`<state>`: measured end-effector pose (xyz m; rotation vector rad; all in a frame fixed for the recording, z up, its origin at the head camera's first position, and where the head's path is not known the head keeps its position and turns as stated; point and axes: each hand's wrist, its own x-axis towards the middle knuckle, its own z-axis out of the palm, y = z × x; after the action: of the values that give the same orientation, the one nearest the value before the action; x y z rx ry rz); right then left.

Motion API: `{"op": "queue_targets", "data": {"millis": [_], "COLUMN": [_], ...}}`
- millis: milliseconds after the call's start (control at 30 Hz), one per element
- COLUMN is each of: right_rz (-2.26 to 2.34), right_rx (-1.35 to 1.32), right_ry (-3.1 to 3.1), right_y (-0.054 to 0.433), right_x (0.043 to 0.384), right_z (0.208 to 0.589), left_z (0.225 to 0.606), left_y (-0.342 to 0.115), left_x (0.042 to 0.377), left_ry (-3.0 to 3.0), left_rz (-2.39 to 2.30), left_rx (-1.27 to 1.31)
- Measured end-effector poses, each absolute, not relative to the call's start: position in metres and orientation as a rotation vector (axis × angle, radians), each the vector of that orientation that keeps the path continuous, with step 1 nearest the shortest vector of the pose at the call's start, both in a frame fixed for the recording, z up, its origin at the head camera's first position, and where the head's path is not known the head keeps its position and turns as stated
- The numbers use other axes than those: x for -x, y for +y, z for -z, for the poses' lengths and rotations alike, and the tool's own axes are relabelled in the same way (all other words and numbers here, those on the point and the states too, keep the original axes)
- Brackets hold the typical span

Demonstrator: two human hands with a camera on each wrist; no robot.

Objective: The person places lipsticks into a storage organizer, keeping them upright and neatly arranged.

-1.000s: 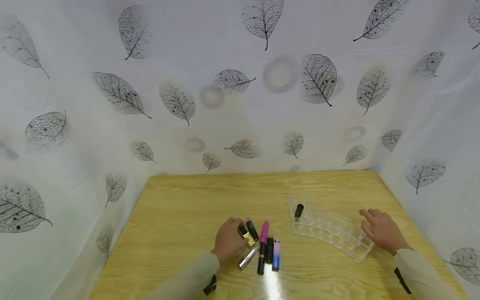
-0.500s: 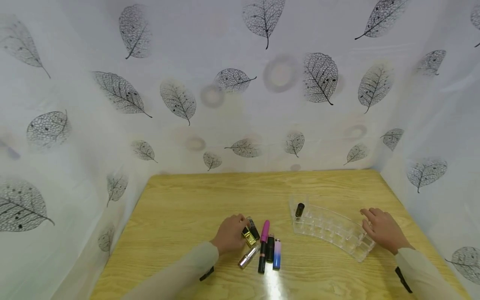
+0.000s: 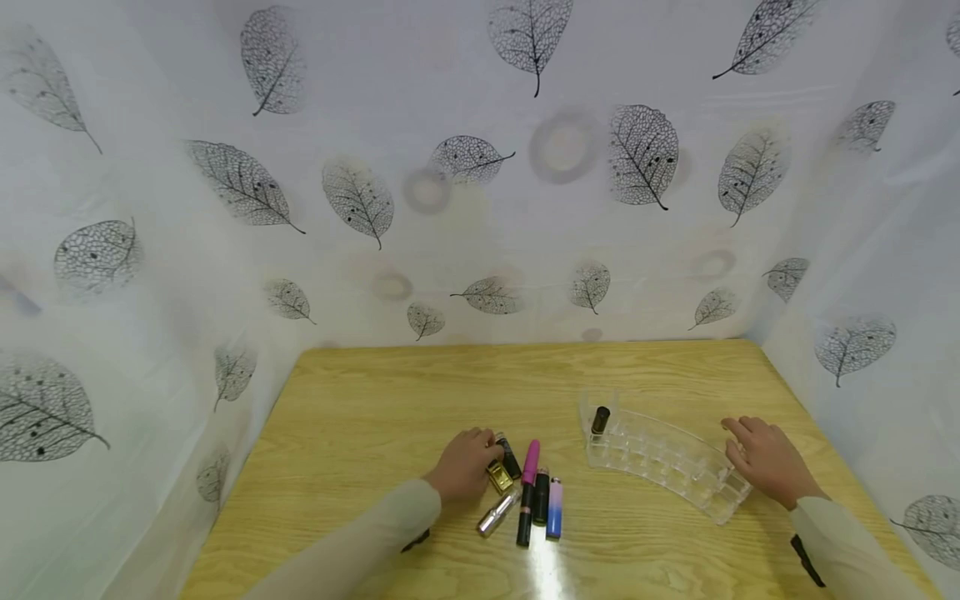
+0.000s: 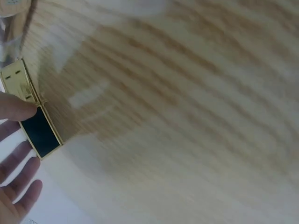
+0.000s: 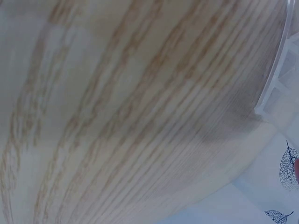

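white glare on the near tabletop

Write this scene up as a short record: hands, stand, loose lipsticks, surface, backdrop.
Left hand: the left hand pinches a gold-and-black lipstick
Right hand: the right hand is at the stand's near right end; contact unclear
Stand: clear curved stand with compartments, right of the loose lipsticks
In stand: a dark lipstick, at the end farther from the right hand
Loose lipsticks: include a silver lipstick and a blue-and-purple lipstick
Surface: wood-grain table
Backdrop: white curtain with dark leaf print
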<state>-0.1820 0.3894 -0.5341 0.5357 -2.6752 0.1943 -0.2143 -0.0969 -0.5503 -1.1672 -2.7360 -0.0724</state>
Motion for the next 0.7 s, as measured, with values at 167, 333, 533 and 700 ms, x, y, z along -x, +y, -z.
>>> {"op": "queue_targets", "data": {"millis": [167,333,533,700], "right_rz": [-0.199,-0.196,-0.195,-0.189], "right_rx": [-0.529,-0.524,-0.513,-0.523], "right_ry": [-2.687,-2.691,-2.704,-2.692], "right_y": [0.389,0.389,0.39,0.39], "right_x": [0.182,0.182,0.182,0.183], "right_z": [0.534,0.533,0.535,0.536], "left_z": [0.546,0.537,0.533,0.536], "left_y": [-0.098,-0.099,-0.102,-0.106], "left_x": [0.221,0.227,0.231,0.232], "left_ry": [-2.708,-2.706,-2.622,-2.599], "left_rz": [0.036,-0.023,-0.029,-0.04], "left_rx": [1.273,1.41,1.549,1.549]}}
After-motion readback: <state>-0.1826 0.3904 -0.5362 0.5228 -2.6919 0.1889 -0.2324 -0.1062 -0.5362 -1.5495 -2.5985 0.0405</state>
